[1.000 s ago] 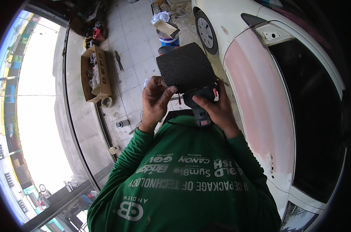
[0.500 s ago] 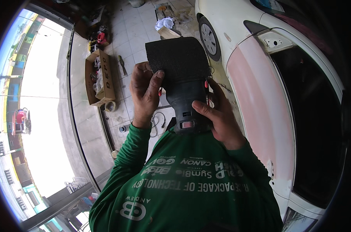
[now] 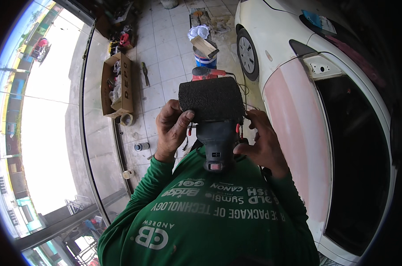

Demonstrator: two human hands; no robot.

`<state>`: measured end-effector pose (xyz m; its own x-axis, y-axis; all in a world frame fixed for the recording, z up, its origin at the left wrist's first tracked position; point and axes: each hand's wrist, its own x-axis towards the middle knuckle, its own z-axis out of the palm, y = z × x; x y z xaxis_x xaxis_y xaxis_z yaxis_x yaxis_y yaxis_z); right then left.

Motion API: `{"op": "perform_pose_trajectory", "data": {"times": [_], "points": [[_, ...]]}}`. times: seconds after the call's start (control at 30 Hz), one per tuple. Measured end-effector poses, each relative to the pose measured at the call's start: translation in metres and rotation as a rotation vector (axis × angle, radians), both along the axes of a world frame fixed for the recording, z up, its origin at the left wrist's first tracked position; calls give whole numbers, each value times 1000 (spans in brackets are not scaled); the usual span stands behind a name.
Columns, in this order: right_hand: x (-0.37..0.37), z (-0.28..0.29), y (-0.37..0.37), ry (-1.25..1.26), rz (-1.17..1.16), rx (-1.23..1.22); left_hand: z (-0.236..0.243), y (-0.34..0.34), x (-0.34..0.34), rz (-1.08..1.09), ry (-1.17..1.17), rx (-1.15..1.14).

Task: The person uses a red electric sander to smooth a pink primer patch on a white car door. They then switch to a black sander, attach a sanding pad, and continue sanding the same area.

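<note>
A sheet sander with a black handle lies belly-up in front of my chest. Across its base is a dark, rough sheet of sandpaper, its far edge curving over. Beyond that edge the red front part of the tool shows, with a cord. My left hand pinches the sheet's left edge between thumb and fingers. Along the right side, my right hand grips the sander, thumb against the handle and fingertips by the sheet's corner. A small red-tipped lever sits beside it. The sander's underside is hidden.
A white car with a pinkish sanded door stands close on the right. To the left, a cardboard box, a tape roll and a can sit on the tiles. Ahead, a wooden block rests on a blue bucket.
The sander has come closer to my chest and tilted, so its red part now shows beyond the sandpaper. My right fingers have moved to the sheet's right corner.
</note>
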<state>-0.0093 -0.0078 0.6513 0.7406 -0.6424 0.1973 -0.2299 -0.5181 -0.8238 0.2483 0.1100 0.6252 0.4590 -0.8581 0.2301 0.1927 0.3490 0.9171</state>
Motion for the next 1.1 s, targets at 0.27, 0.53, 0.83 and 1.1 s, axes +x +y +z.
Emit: {"op": "perform_pose_trajectory", "data": {"times": [0.27,0.53,0.83,1.1], "points": [[20,16,-21,-200,1,246,12,-7,5,-64,-51,32],[25,7,-23,-187,-9,-62,11,-5,1,-29,-52,-41],[30,8,-16,-178,8,191,-9,-1,6,5,-25,58],[38,10,-5,-249,103,330,-28,11,16,-50,-122,98]]}}
